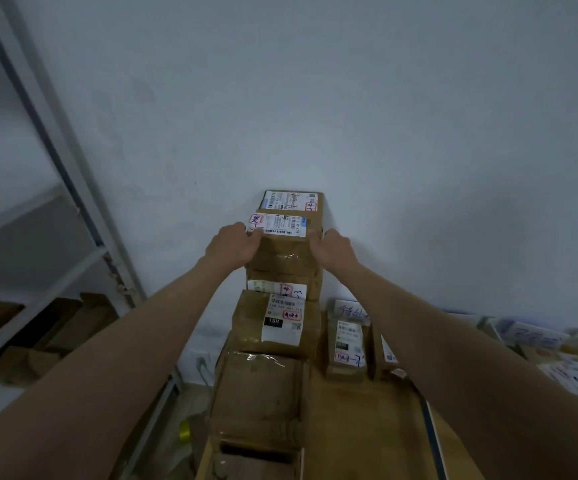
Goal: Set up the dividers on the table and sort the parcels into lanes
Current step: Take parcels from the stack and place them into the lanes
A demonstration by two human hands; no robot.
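Note:
A tall stack of brown cardboard parcels with white labels stands at the table's left end against the wall. My left hand (234,242) and my right hand (331,247) grip the two sides of a taped brown parcel (282,249) high in the stack. Another labelled parcel (291,201) sits behind and above it by the wall. Below it come a parcel marked "3" (282,289), a parcel with a black "15H" tag (273,323) and a large plain box (258,400). Upright parcels (348,344) stand in the lane to the right.
The wooden table (360,427) runs toward me on the right of the stack. More labelled parcels and card dividers (557,355) lie at the far right. A white metal shelf (41,282) with cardboard boxes stands on the left. A yellow tape roll (185,431) sits low beside the table.

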